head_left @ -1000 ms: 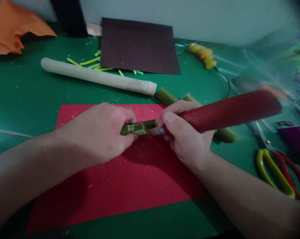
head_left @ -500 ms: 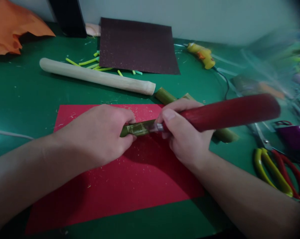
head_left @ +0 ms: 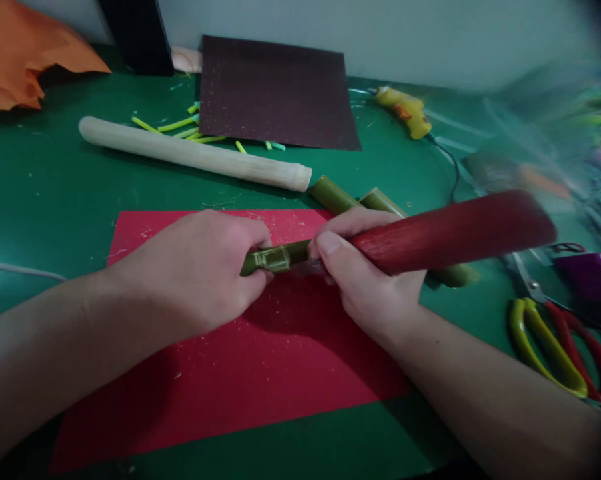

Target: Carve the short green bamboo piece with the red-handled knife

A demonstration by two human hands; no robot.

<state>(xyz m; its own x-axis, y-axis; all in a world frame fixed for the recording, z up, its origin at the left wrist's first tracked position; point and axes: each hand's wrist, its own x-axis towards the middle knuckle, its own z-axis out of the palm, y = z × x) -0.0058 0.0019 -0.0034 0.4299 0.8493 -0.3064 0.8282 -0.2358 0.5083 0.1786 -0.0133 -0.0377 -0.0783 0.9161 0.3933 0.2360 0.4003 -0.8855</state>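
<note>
My left hand (head_left: 205, 273) is closed round one end of a green bamboo piece (head_left: 273, 259), above a red sheet (head_left: 260, 387) strewn with fine shavings. A pale rectangular outline is scratched into the bamboo's skin, just past my thumb. In my right hand (head_left: 370, 280) is a carving tool with a thick red handle (head_left: 455, 230), which slants up to the right. My fingers and the handle hide its working end, down at the bamboo to the right of the outline. The bamboo's far end is hidden behind my right hand.
Behind lie a long peeled stick (head_left: 195, 157), a dark brown sheet (head_left: 275, 93) over yellow-green strips, and a yellow glue gun (head_left: 405, 112). More bamboo pieces (head_left: 335, 195) lie by my right hand. Scissors (head_left: 545, 333) and a clear plastic bag (head_left: 535, 147) are at the right.
The tool's handle has rolled and tipped in my right hand, its metal collar now out of sight. My left hand and the bamboo have stayed in place.
</note>
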